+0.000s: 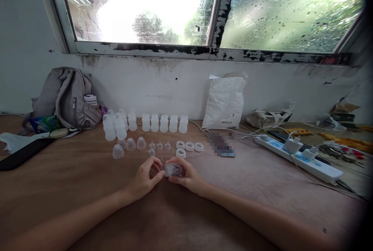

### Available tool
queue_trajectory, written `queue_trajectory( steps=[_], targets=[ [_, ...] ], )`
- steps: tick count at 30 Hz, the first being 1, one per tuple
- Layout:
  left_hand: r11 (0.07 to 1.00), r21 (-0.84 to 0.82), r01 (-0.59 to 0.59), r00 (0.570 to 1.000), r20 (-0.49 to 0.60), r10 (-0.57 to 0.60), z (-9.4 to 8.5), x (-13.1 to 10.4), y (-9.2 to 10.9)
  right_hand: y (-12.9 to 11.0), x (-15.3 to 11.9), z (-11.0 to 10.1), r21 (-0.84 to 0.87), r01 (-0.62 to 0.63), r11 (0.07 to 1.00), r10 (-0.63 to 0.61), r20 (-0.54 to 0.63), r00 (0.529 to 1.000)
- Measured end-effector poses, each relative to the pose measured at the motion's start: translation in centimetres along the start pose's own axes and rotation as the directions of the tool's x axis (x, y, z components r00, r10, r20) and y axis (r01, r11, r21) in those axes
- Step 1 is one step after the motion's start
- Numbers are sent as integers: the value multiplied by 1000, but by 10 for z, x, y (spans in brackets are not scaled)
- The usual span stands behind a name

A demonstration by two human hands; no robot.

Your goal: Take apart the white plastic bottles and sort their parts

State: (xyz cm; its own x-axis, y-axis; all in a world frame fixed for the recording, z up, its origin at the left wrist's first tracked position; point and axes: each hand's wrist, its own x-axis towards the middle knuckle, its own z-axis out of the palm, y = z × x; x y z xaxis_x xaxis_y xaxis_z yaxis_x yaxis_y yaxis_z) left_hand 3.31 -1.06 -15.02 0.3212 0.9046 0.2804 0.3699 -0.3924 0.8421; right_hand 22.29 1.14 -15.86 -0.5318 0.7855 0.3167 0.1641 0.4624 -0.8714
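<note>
My right hand (186, 175) grips a small clear bottle cap (175, 169) lying on its side above the table. A whitish ring-like edge faces left; I cannot tell whether a nipple is inside. Beside that end, my left hand (148, 175) is curved, thumb and forefinger apart, with nothing visible between them. Just beyond are white collar rings (189, 146), clear silicone nipples (159, 145) and clear dome caps (131, 144). Several milky baby bottles without tops (164, 123) stand in a row behind. Farther left, capped bottles (120, 126) form a cluster.
A grey backpack (65, 97) leans at the back left, near a black flat object (25, 154). At the back stands a white plastic bag (224, 101). A power strip (300, 159) with plugged chargers and cables lies right; a blurred-out item (220, 144) is nearer the middle.
</note>
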Motion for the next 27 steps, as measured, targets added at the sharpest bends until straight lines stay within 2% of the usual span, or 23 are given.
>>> queue_trajectory(
  steps=[2,4,6,12,16,20,27],
  targets=[
    [993,-111,38,998,48,-33,-1,3,-3,3,0,1,13,39,999,-39,-11,999],
    [978,-201,53,990,137,-25,0,6,-5,5,0,2,24,63,998,-63,-7,998],
    [964,-260,52,986,167,-8,0,7,-6,3,-1,4,22,57,998,-58,15,998],
    [933,-349,89,990,131,-45,-2,6,-8,-8,0,1,10,12,1000,-12,47,999],
    [917,-382,117,989,134,-70,-3,5,-7,-8,1,3,150,-49,988,42,51,998],
    [915,-390,105,994,72,-83,-2,2,-5,-9,2,9,303,-92,949,88,29,996],
    [921,-379,93,996,29,-89,-1,0,-9,-12,2,16,414,-148,898,163,-2,987]
  ],
)
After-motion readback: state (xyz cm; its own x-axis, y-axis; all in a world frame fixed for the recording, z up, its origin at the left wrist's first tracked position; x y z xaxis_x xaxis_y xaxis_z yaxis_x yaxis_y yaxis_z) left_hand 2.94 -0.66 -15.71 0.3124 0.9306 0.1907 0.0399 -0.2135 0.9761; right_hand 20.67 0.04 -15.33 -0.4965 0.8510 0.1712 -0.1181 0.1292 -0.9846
